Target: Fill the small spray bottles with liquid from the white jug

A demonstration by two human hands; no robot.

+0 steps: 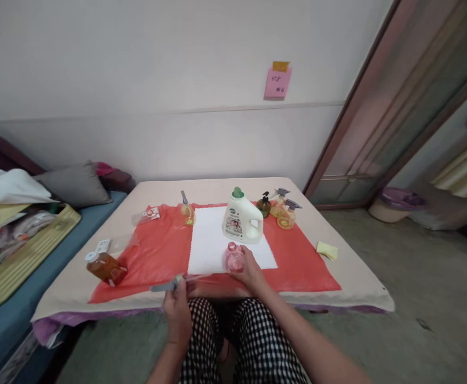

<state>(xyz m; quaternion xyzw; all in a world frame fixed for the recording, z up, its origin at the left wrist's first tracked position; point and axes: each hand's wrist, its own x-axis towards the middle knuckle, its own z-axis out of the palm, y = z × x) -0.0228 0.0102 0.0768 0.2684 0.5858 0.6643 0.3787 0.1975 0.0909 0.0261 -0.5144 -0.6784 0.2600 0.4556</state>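
My left hand (178,309) is closed on a grey spray pump head (166,286), whose thin dip tube points right, toward the bottle. In my right hand (251,272) is a small clear pink bottle (234,260), upright with its neck uncapped, near the front edge of the white sheet. Just behind it stands a large cream detergent jug (233,220) with a handle; something green shows at its mouth. The white sheet (207,240) lies on a red plastic cover (169,248).
Several yellow spray bottles (286,216) and a dark pump bottle (264,205) stand right of the jug. At left are another yellow spray bottle (187,212) and an orange-brown bottle (107,268). A yellow cloth (327,250) lies near the table's right edge.
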